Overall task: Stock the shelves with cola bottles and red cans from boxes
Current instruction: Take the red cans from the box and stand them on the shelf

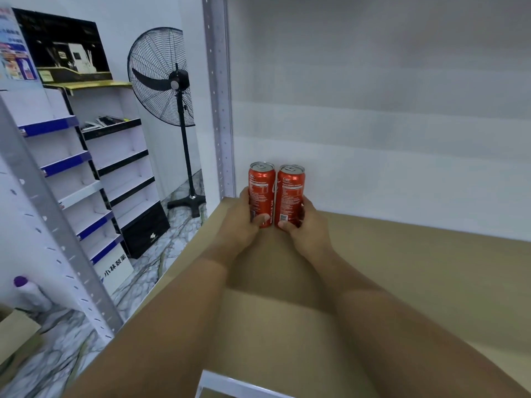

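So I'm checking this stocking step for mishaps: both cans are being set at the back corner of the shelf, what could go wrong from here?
1. The left can and right can stand side by side, almost touching; letting go unevenly with the left hand or right hand could knock one into the other.
2. The left can sits close to the shelf upright, so it could bump it.
3. Both hands grip low, so the tall cans could tip.

A black pedestal fan stood on the marble floor, up and left of the hands. Farther left stood blue-edged display racks and a purple-capped white bottle.
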